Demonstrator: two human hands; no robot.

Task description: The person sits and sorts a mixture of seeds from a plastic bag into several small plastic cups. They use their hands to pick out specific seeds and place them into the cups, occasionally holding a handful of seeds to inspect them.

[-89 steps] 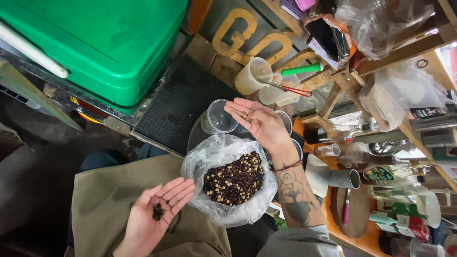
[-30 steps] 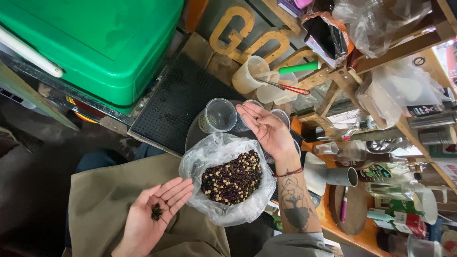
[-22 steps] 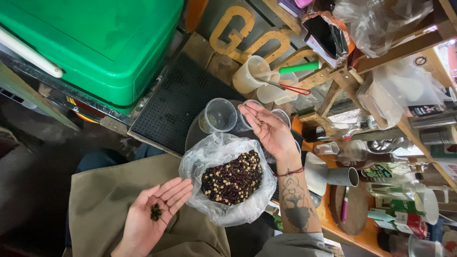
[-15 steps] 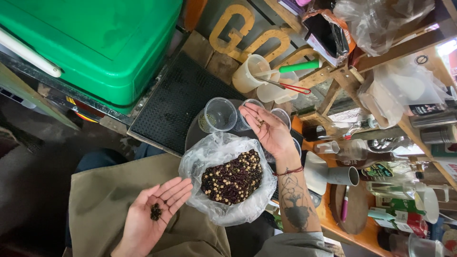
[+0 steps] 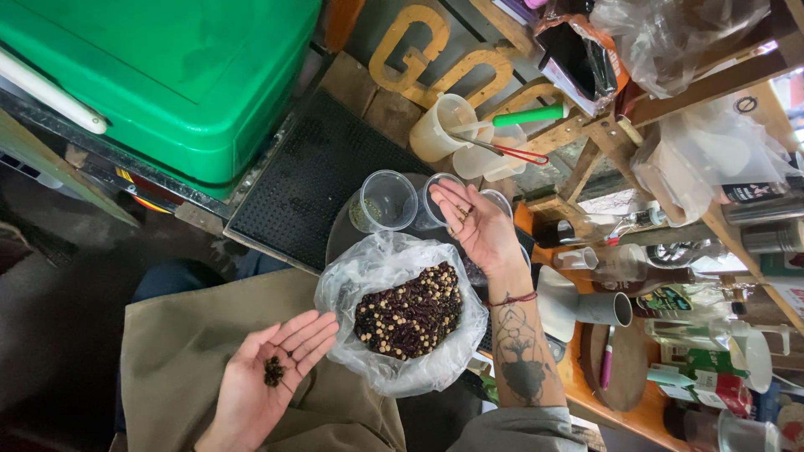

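- Left hand, palm up beside the plastic bag, fingers spread, still cradles dark seeds.
- Right hand, open-fingered, has edged beyond the bag toward clear cups.

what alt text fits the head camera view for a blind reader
Seen from above, a person's left hand cups a few dark seeds beside an open plastic bag of mixed beans, while the right hand lies palm up over clear cups.

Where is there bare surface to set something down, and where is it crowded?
Bare: the black ribbed mat between the green bin and clear cups; also the apron beside the left hand. Crowded: the shelf past the right hand, and the bean bag fills the lap.
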